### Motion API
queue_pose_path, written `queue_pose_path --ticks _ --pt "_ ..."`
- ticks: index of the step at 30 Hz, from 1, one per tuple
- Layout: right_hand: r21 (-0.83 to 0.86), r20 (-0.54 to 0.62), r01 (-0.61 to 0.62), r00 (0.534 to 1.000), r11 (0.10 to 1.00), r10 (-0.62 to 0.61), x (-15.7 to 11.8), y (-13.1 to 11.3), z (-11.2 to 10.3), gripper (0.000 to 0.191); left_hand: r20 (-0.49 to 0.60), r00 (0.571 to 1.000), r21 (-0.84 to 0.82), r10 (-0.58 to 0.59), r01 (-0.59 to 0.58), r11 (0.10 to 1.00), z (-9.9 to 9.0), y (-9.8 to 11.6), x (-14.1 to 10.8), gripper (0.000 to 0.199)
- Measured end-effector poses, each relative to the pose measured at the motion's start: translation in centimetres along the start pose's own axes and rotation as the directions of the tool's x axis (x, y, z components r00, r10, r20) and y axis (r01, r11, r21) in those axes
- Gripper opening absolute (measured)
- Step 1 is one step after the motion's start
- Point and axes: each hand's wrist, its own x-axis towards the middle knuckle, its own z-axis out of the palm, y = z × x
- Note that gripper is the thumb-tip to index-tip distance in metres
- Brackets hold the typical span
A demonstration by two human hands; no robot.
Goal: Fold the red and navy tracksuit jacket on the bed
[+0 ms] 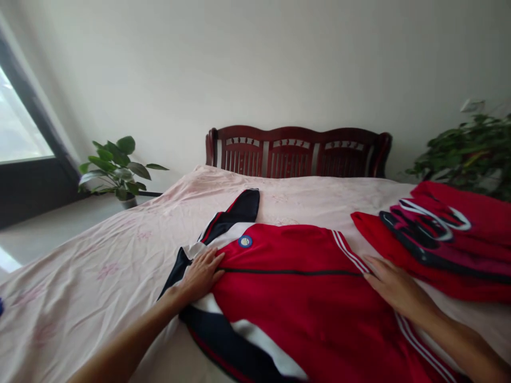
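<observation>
A red zip-up track jacket (275,247) with white shoulder panels and navy sleeves lies spread front up, collar to the left and striped hem to the right. A round blue-and-white badge (245,241) sits on its chest. My left hand (203,274) rests flat near the collar, fingers spread over the zip's upper end. At the hem, by the zip's lower end, lies my right hand (393,282), its fingers stretched out on the white stripes. One navy sleeve (241,207) points away from me; the other lies toward me, partly cut off by the frame.
The jacket lies on a pink floral bedsheet (131,255). At the right is a pile of red and navy clothes (447,239). Behind the sheet stands a dark wooden backrest (295,151) against the wall. Potted plants (120,165) flank both sides.
</observation>
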Motion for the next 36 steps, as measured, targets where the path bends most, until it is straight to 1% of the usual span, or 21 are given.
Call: queue_pose_path --ticks 1,3,5,7,8,9,11,12,14,16,17,19,21,23,26,27,29,31,33,34,36 --pt "0.083 0.002 0.027 1.0 0.996 -0.027 -2.3 -1.1 -1.4 0.046 -0.002 1.0 -0.03 0.01 -0.01 0.999 -0.8 0.0 -0.7 0.051" --pt "0.233 0.053 -0.001 0.999 0.973 -0.011 -7.5 -3.3 -3.7 0.042 -0.029 0.998 -0.128 0.062 -0.065 0.99 -2.4 0.3 -2.3 0.045" --pt "0.307 0.199 -0.03 0.979 0.951 -0.033 -12.7 -5.3 -5.0 0.034 -0.047 0.99 -0.252 0.135 -0.142 0.957 -3.8 1.0 -4.4 0.037" --pt "0.309 0.337 0.057 0.927 0.95 -0.165 -17.2 -6.5 -4.9 0.028 -0.017 0.977 -0.357 0.211 -0.203 0.912 -4.7 1.6 -6.8 0.031" --pt "0.283 0.361 0.128 0.904 0.951 -0.229 -19.0 -6.8 -4.4 0.034 0.007 0.968 -0.392 0.252 -0.23 0.891 -5.0 1.8 -7.9 0.029" --pt "0.238 0.354 0.199 0.894 0.951 -0.275 -20.3 -6.9 -3.7 0.047 0.029 0.955 -0.416 0.295 -0.257 0.872 -5.1 1.8 -8.9 0.03" --pt "0.106 0.253 0.281 0.92 0.954 -0.299 -21.7 -6.8 -2.2 0.067 0.05 0.932 -0.424 0.358 -0.305 0.853 -5.0 1.8 -10.2 0.046" --pt "0.042 0.192 0.287 0.938 0.957 -0.29 -21.8 -6.7 -1.5 0.068 0.049 0.928 -0.412 0.37 -0.318 0.854 -4.7 1.7 -10.5 0.054" --pt "-0.031 0.106 0.277 0.956 0.96 -0.272 -21.5 -6.6 -0.6 0.051 0.027 0.934 -0.376 0.357 -0.321 0.869 -4.2 1.6 -10.8 0.052" --pt "-0.01 0.076 0.28 0.957 0.96 -0.279 -21.0 -6.9 -0.6 0.025 -0.004 0.941 -0.343 0.339 -0.32 0.883 -3.7 1.5 -10.7 0.034" --pt "0.029 0.07 0.275 0.959 0.961 -0.276 -20.8 -7.1 -1.0 0.017 -0.021 0.942 -0.333 0.335 -0.322 0.886 -3.5 1.5 -10.6 0.027" --pt "0.134 0.042 0.202 0.977 0.97 -0.21 -20.6 -7.8 -2.3 0.018 -0.055 0.943 -0.323 0.328 -0.327 0.888 -3.4 1.6 -10.5 0.022" --pt "0.225 0.042 0.088 0.994 0.97 -0.1 -20.2 -8.7 -4.5 0.024 -0.088 0.949 -0.337 0.302 -0.314 0.888 -3.5 1.7 -10.6 0.021" --pt "0.249 0.079 0.062 0.993 0.967 -0.084 -18.7 -9.8 -7.1 0.027 -0.103 0.963 -0.378 0.25 -0.271 0.885 -3.8 1.8 -10.7 0.022" --pt "0.119 0.091 0.268 0.956 0.956 -0.279 -13.5 -12.5 -10.9 0.02 -0.112 0.987 -0.443 0.117 -0.155 0.883 -4.0 1.5 -10.6 0.027" --pt "0.048 0.061 0.353 0.933 0.934 -0.356 -11.1 -13.6 -11.8 0.017 -0.113 0.991 -0.456 0.065 -0.11 0.883 -3.9 1.3 -10.5 0.028" --pt "-0.101 -0.079 0.47 0.875 0.877 -0.478 -5.9 -16.0 -13.0 0.018 -0.123 0.991 -0.469 -0.047 -0.016 0.883 -3.5 0.6 -10.0 0.029" --pt "-0.228 -0.23 0.497 0.808 0.837 -0.542 -1.5 -18.1 -13.2 0.023 -0.126 0.981 -0.486 -0.144 0.065 0.872 -2.8 -0.3 -9.4 0.031" --pt "-0.256 -0.378 0.45 0.768 0.856 -0.517 1.1 -19.3 -12.4 0.038 -0.136 0.968 -0.516 -0.211 0.113 0.849 -2.0 -1.2 -9.0 0.035" --pt "-0.224 -0.422 0.43 0.766 0.875 -0.484 1.4 -19.3 -11.7 0.041 -0.14 0.965 -0.535 -0.221 0.114 0.837 -1.7 -1.7 -8.9 0.038" --pt "-0.066 -0.422 0.423 0.809 0.904 -0.41 0.0 -18.1 -9.6 0.028 -0.141 0.972 -0.561 -0.19 0.079 0.824 -1.2 -2.5 -9.2 0.041"
